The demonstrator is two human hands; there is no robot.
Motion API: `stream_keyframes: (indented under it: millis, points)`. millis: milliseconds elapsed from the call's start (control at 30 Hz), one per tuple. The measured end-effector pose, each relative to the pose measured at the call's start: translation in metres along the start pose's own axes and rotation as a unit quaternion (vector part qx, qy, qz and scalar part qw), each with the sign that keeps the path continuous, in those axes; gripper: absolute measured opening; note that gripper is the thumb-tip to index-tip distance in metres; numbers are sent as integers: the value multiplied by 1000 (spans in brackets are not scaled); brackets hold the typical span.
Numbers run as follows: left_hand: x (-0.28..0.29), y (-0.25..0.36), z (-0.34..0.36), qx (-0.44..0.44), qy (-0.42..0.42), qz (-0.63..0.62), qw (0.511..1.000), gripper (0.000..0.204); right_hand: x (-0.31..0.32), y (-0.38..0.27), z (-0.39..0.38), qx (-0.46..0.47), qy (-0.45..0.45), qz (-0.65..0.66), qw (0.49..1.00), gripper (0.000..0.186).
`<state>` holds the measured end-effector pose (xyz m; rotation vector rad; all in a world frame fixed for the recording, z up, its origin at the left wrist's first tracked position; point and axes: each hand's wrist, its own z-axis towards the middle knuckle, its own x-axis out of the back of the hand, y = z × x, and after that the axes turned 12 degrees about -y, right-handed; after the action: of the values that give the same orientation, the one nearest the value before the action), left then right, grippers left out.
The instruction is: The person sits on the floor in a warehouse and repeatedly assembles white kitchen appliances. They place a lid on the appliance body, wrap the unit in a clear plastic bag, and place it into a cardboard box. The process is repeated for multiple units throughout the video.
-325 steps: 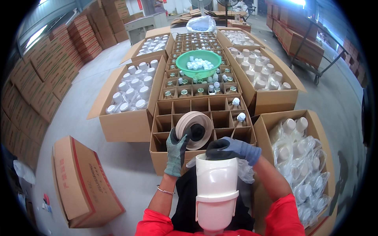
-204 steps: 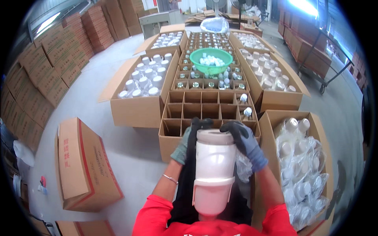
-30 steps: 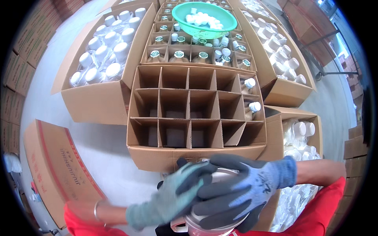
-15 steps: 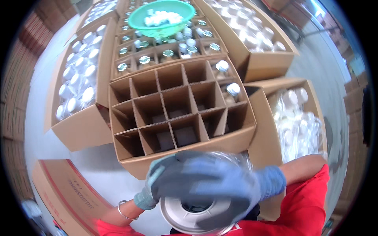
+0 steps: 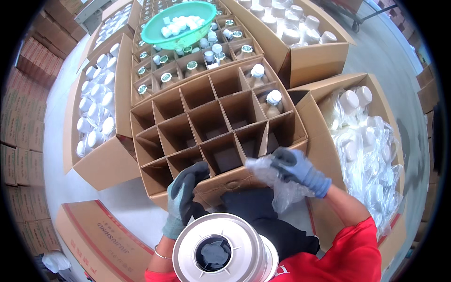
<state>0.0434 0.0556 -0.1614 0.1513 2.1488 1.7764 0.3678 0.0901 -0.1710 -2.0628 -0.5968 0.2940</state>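
Observation:
My right hand (image 5: 297, 170), in a blue-grey glove, grips a crumpled clear plastic bag (image 5: 282, 190) above the near right corner of a divided carton (image 5: 230, 184). My left hand (image 5: 183, 199), gloved in pale green and grey, is raised at that carton's near edge with its fingers apart and nothing visible in it. Close to my body, beside my left wrist, is a white cylindrical container (image 5: 185, 242) with a dark recess in its round end. What supports it is hidden. Two white-capped bottles (image 5: 272, 104) stand in the carton's right-hand cells.
Behind stands a carton of capped bottles (image 5: 166, 77), bearing a green basin (image 5: 150, 32) of small white caps. Open cartons of white-topped pieces flank it at left (image 5: 124, 84) and right (image 5: 312, 66). A carton (image 5: 324, 157) at right holds plastic-wrapped pieces. A closed carton (image 5: 101, 235) lies at lower left.
My hands have moved apart off the white container, the right going forward and right with the plastic bag. The container now shows more fully near my body.

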Motion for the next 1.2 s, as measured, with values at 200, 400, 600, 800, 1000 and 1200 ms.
stream_keyframes:
  millis: [200,400,600,800,1000,1200]
  points:
    - [-38,-12,37,182,-159,-179,954,52,-13,-40,8,58,-59,122,989,37]
    - [-82,11,39,147,32,-266,952,31,-31,-69,-30,139,116,24,983,42]
    - [-77,11,-4,-195,-77,237,948,33,-45,-31,-43,331,45,-177,926,49]
    - [-80,31,-91,-239,188,314,899,35,-52,-56,-130,441,141,-166,871,34]
    - [-95,-13,-174,-281,116,-104,947,35,-85,-12,-170,490,156,-291,807,29]
    - [-102,-55,-272,-19,64,-86,994,39,-117,82,-218,462,115,-281,833,24]
